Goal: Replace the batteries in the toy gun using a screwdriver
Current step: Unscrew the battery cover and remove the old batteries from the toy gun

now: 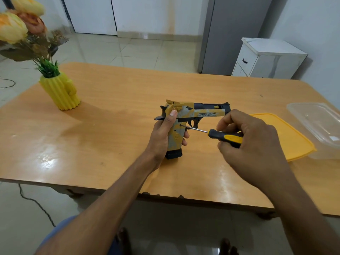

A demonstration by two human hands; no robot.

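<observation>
Two hands work a screwdriver (pixel 219 135) against a toy gun (pixel 185 118) above the middle of a wooden table (pixel 110 144).

Left hand (pixel 165 133) grips the gun's handle, thumb up along the rear of the slide, barrel pointing toward the table's right edge, black magazine base pointing down toward the near edge. Right hand (pixel 246 137) curls round the screwdriver's black-and-yellow handle; its metal tip meets the grip's side just behind the trigger. Near the right edge lie a yellow lid (pixel 287 137) and, partly on it, a clear tub (pixel 316 122). A yellow vase (pixel 60 92) of flowers stands at the far left corner.
</observation>
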